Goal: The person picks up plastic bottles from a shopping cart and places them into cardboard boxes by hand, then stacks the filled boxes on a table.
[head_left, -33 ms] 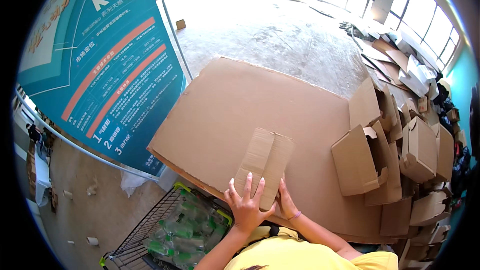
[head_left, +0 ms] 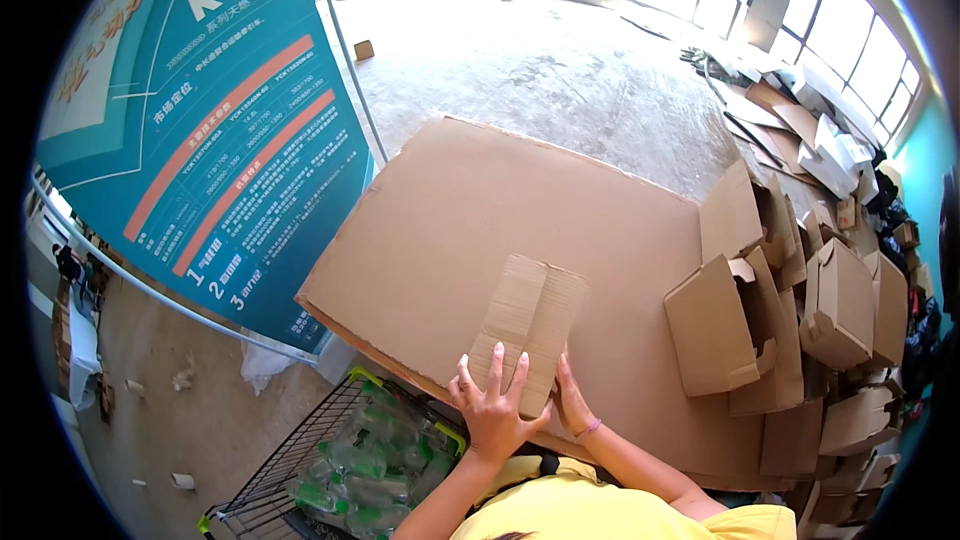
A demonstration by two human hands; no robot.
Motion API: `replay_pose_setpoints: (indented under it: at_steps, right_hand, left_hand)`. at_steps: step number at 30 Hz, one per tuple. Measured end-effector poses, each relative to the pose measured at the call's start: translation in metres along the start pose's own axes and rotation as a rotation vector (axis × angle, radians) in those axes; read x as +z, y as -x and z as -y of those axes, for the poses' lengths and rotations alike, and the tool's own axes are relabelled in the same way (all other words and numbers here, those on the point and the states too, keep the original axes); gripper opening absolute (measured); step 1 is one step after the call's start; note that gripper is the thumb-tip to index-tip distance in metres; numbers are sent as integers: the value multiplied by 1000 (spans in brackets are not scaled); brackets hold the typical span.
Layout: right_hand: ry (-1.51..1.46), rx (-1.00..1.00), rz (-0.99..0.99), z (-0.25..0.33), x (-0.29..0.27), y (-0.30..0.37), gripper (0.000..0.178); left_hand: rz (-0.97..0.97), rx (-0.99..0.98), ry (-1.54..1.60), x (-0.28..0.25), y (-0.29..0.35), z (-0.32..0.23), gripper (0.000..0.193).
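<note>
A small brown cardboard box [head_left: 530, 305] with a lengthwise seam down its top lies on a large flat cardboard surface [head_left: 430, 230]. Across its near left part my left hand [head_left: 492, 405] is spread, fingertips on the top and thumb at the near end, gripping it. Along its near right side my right hand [head_left: 572, 400] presses, fingers pointing away from me and a thin band on the wrist. The two hands hold the box between them. Its underside and part of my right fingers are hidden.
Several opened cardboard boxes [head_left: 715, 325] are heaped at the right edge of the surface. A wire cart [head_left: 280, 450] with green-tinted plastic bottles [head_left: 365, 460] stands at the near left, below a tall teal banner [head_left: 250, 140]. White and brown scraps [head_left: 830, 155] lie by the windows.
</note>
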State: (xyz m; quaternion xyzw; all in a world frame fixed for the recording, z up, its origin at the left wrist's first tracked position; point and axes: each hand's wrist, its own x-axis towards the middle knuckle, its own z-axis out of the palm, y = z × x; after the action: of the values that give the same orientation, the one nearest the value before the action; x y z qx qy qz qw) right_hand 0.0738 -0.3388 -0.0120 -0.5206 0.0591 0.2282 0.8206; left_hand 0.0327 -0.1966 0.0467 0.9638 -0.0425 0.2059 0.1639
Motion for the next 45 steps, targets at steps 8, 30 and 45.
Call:
replay_pose_setpoints:
  at_steps: [8, 30, 45]
  right_hand:
    - [219, -18, 44, 6, 34, -163, 87]
    - [1710, -408, -125, -44, -74, -42, 66]
    - [1722, -419, -135, -39, -73, -36, 61]
  left_hand:
    - [-130, -86, -117, 37, -102, 89, 72]
    - [-162, -145, -292, 162, -446, 286, 68]
    - [83, -199, -509, 173, -463, 258, 67]
